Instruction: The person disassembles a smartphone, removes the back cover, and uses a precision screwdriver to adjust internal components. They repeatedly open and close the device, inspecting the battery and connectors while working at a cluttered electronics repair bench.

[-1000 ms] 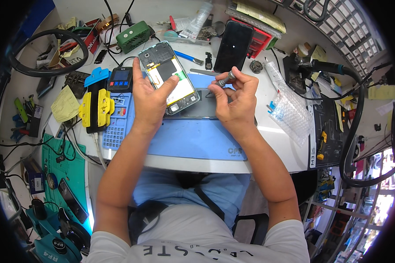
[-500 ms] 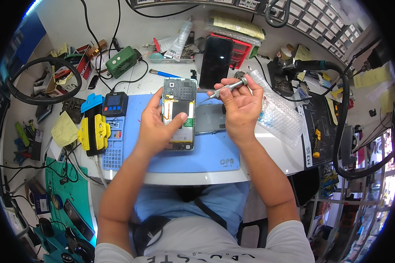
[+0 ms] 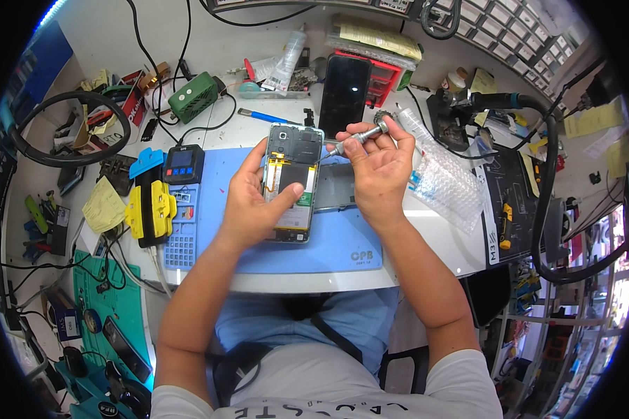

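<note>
Fingers (image 3: 252, 159) of the left hand (image 3: 248, 209) wrapped round an opened phone (image 3: 295, 171), center of frame: gripping its left edge, thumb lying across the lower half of its inside face. Phone's near vertical in the frame, black part up top, silver-white battery with a dark patch below, green patch by the thumb. Right hand (image 3: 381, 171), right of center, palm mostly up, has a silver screwdriver (image 3: 367, 133) pinched between thumb and fingers, the others half curled. Screwdriver runs on a slant, thick end upper right, tip lower left by the phone's right edge; can't tell if the tip is touching. Flat dark panel (image 3: 337, 187), partly hidden by the phone, lies on the blue mat (image 3: 328, 255). Mat sits on the white table (image 3: 433, 255). Upper center: black phone (image 3: 344, 91) propped upright, red box (image 3: 384, 84) just behind; blue-handled tool (image 3: 262, 116) flat on the table to its left. Left side: small black box with a screen (image 3: 183, 165), yellow clamp (image 3: 162, 209) below it, green box (image 3: 193, 98) above. Right side: bubble wrap (image 3: 451, 192) just beside the right hand, black mat (image 3: 517, 192) farther right.
</note>
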The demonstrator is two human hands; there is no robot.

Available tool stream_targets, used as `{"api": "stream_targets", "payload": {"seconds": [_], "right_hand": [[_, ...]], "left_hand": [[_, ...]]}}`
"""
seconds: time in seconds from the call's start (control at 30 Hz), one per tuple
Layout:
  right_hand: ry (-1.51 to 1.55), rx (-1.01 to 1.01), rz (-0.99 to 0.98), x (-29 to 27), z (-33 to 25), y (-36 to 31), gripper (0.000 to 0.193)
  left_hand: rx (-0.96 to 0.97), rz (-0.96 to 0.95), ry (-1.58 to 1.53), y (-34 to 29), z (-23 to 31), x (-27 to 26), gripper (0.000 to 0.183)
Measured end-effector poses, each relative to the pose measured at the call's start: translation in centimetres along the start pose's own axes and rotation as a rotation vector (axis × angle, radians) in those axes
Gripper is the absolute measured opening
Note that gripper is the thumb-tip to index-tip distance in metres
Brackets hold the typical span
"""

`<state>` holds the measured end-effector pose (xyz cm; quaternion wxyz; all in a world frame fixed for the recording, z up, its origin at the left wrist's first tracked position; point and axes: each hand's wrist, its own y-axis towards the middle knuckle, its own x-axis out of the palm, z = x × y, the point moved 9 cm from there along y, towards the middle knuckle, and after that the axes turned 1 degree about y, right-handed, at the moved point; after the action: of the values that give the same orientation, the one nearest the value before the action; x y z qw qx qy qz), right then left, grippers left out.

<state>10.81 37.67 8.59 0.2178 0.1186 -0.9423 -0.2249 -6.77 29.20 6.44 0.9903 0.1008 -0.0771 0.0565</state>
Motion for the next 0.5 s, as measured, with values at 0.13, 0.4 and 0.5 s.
{"api": "stream_targets", "payload": {"seconds": [0.13,0.4,0.5], "right_hand": [[-0.015,-0.001,0.018,0.0,0.0,0.1,0.059],[-0.073,-0.032,0.018,-0.1,-0.3,0.1,0.062],[-0.091,-0.150,-0.019,0.8,-1.6,-0.4,0.062]], "left_hand": [[0.002,-0.003,0.020,0.0,0.0,0.0,0.082],[-0.006,0.004,0.012,0.0,0.1,-0.1,0.081],[-0.010,0.014,0.012,0.0,0.0,-0.1,0.078]]}}
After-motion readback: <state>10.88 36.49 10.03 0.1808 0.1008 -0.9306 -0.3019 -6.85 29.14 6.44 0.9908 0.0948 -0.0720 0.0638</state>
